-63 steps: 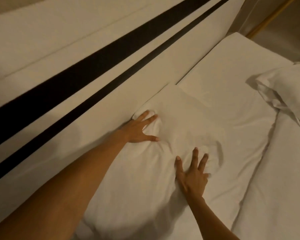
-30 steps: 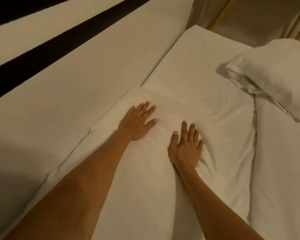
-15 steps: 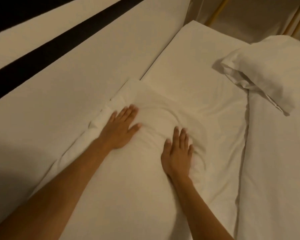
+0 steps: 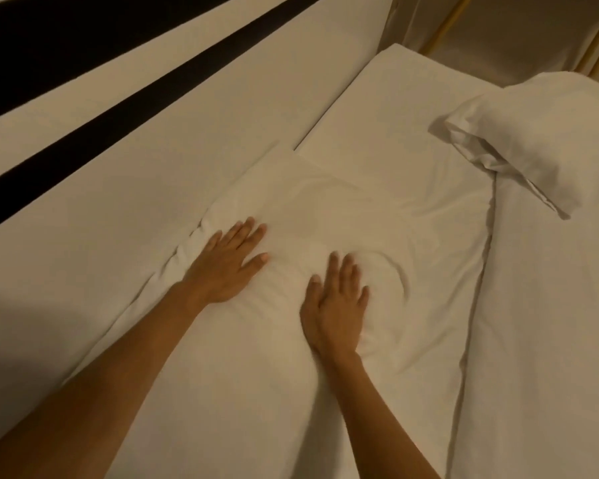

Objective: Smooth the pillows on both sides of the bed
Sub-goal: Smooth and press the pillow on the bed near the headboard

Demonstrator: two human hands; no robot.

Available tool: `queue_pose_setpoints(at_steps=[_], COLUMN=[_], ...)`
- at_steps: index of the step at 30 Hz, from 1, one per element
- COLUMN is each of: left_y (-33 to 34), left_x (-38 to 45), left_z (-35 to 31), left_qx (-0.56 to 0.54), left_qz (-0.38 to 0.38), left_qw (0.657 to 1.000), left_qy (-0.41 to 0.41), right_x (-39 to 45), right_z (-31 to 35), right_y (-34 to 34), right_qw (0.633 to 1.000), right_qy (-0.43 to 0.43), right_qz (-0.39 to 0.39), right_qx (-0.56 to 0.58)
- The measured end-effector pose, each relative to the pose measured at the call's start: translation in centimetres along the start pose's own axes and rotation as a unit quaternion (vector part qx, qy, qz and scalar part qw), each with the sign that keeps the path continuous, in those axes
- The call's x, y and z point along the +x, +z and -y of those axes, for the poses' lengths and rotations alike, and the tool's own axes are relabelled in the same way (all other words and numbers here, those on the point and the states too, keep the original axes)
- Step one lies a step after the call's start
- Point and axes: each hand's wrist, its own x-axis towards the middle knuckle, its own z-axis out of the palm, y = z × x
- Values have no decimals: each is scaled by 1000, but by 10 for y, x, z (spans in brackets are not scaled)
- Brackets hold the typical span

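A white pillow (image 4: pixel 325 209) lies flat along the headboard, lightly creased around my hands. My left hand (image 4: pixel 227 262) rests palm down on its left edge, fingers spread, next to the headboard. My right hand (image 4: pixel 336 305) presses flat on the pillow's middle, with a curved wrinkle just beyond its fingertips. Neither hand holds anything. A second white pillow (image 4: pixel 547 133) lies at the upper right on top of the duvet, with its open end bunched and rumpled.
The cream headboard (image 4: pixel 153 160) with a dark stripe runs along the left. A white sheet (image 4: pixel 402 108) covers the far end of the bed. A white duvet (image 4: pixel 550 340) lies on the right. Curtains (image 4: pixel 519 32) hang beyond the bed's far corner.
Both hands have slid back toward me along the pillow, staying flat on it. The far part of the pillow now lies uncovered.
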Motion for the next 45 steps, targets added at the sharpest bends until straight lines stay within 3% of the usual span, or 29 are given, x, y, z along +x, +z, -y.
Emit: queue_pose_setpoints(at_steps=[2,9,16,18,23,29,34,38,41,45], left_y=[16,-22,-37,-23,40,33,38,34,45,47], left_x=[-6,-16,-93,-118,-160,-160,-199,-219,-243,-263], left_z=[15,35,-10,-15,21,26,57,52,55,75], left_qx=[20,45,-48,-64,41,34,2,-14,3,30], left_qz=[32,54,-90,-103,31,-27,-40,-77,-29,17], left_qw=[999,996,995,992,998,999,997,994,999,995], left_qy=[-17,-56,5,34,24,14,-70,-73,-23,-96], right_x=[-10,10,-65,-100,-160,-160,-198,-220,-249,-264], right_z=[-18,-49,8,25,6,3,-21,-11,-20,-50], right_y=[17,-17,-48,-35,32,22,15,9,24,21], right_qw=[998,993,994,993,998,999,992,998,998,981], right_qy=[-5,94,37,8,9,27,126,58,48,172], right_qz=[49,63,-102,-119,54,27,20,-30,31,90], right_qx=[-29,-29,2,22,-24,-20,2,15,7,5])
